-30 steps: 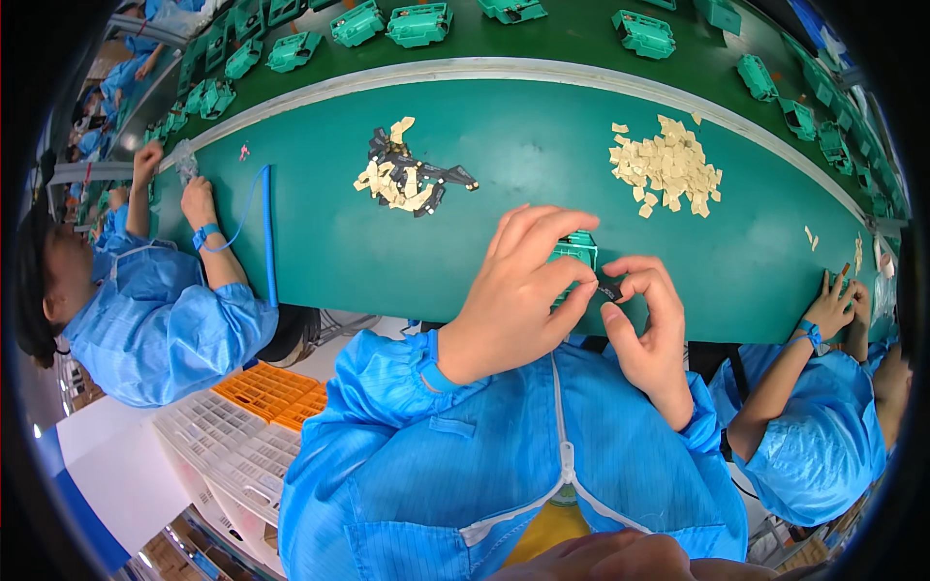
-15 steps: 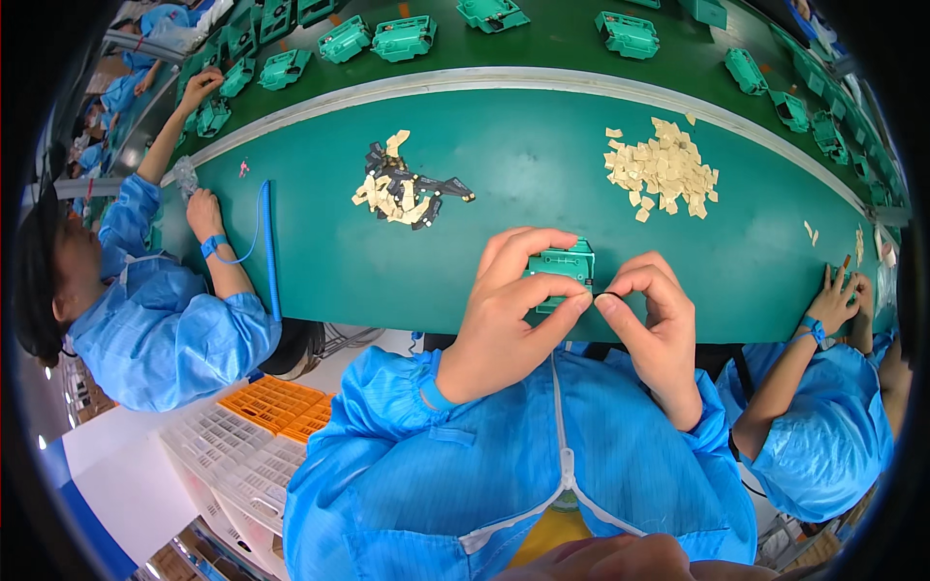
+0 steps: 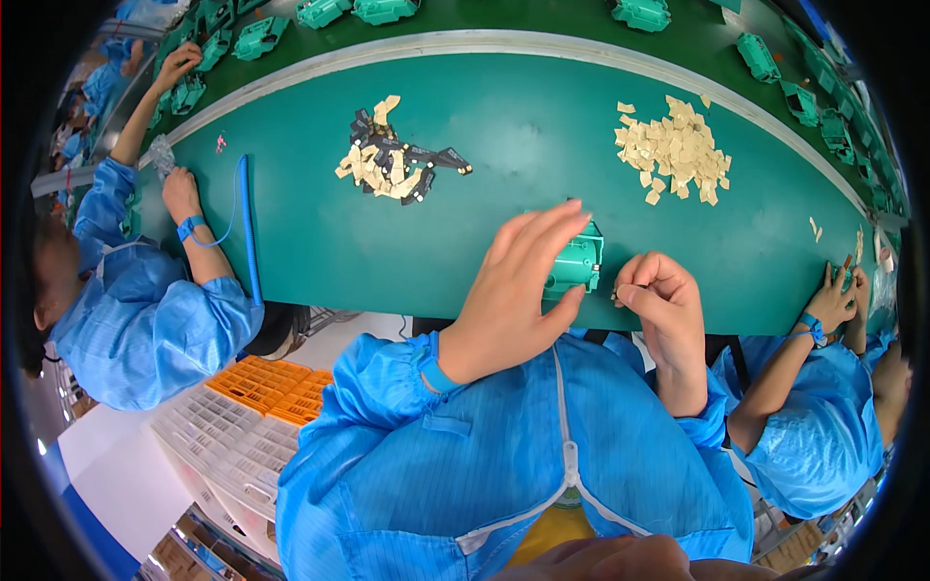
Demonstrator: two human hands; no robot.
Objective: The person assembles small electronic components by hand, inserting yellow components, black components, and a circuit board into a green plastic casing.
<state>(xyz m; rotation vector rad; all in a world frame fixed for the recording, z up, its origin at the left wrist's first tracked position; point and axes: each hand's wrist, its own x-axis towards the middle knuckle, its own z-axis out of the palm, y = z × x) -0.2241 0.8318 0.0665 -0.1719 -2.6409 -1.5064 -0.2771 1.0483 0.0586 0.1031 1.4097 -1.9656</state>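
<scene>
My left hand [image 3: 509, 300] is around a green plastic housing [image 3: 579, 259] near the table's front edge. Its fingers stretch over the far side and the thumb presses the near edge, so the hand covers the housing's left part. A little dark part [image 3: 596, 268] shows on the housing's right edge. Just to the right, apart from the housing, my right hand [image 3: 664, 305] pinches a small dark piece [image 3: 620, 288] between thumb and fingertips; most of that piece is hidden. Beyond the hands lies a heap of black strips and cream tabs [image 3: 392, 165].
A pile of cream square tabs [image 3: 673, 150] lies at the far right. Green housings [image 3: 641, 12] stand on the line behind the pale rail [image 3: 484, 41]. Co-workers' arms [image 3: 201, 228] reach in at both sides, a blue coiled cord [image 3: 248, 232] by the left one.
My right hand has drawn slightly away from the housing with the dark piece. My left fingers have straightened over the housing. The view has shifted, moving the table upward in the picture.
</scene>
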